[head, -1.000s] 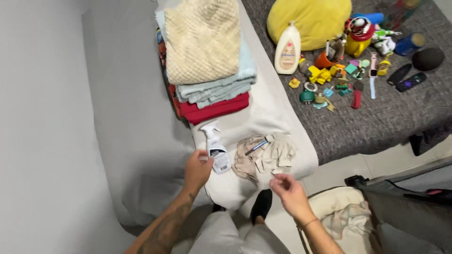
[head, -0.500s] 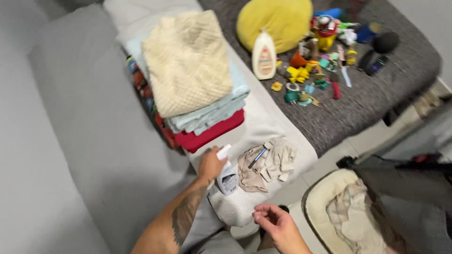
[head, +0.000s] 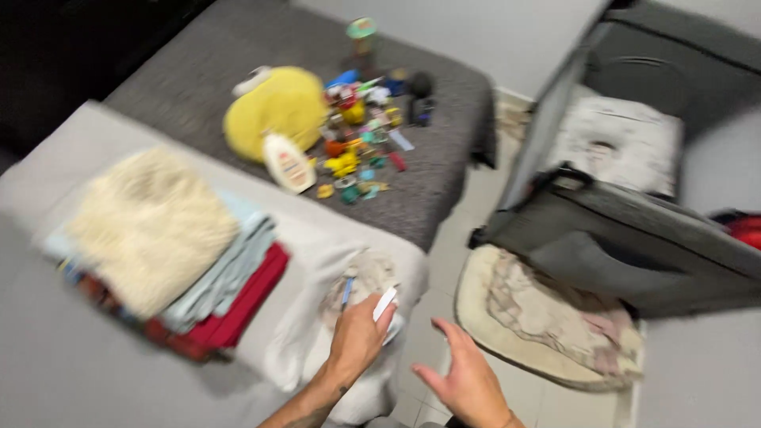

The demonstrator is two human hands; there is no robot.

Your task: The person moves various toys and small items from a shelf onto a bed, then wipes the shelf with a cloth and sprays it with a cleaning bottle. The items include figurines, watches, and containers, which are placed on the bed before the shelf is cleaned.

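My left hand (head: pixel 357 341) is closed around a white spray bottle (head: pixel 386 303), lifted a little above the white cloth (head: pixel 317 254) that covers the sofa's end. Its nozzle sticks up past my fingers. Just beyond it lies a crumpled beige rag (head: pixel 358 279) with a blue pen (head: pixel 346 292) on top. My right hand (head: pixel 464 379) hovers open over the tiled floor, palm turned left, holding nothing. The view is blurred by head motion.
A stack of folded towels (head: pixel 162 246), cream over pale blue over red, sits at left. A yellow cushion (head: pixel 273 107), a lotion bottle (head: pixel 288 164) and several small toys (head: pixel 361 135) lie on the dark grey blanket. An open grey suitcase (head: pixel 626 230) and a round padded cushion (head: pixel 547 317) are at right.
My left hand went from touching the spray bottle to gripping and lifting it. My right hand opened and rose. The view swung right, bringing the open suitcase into sight.
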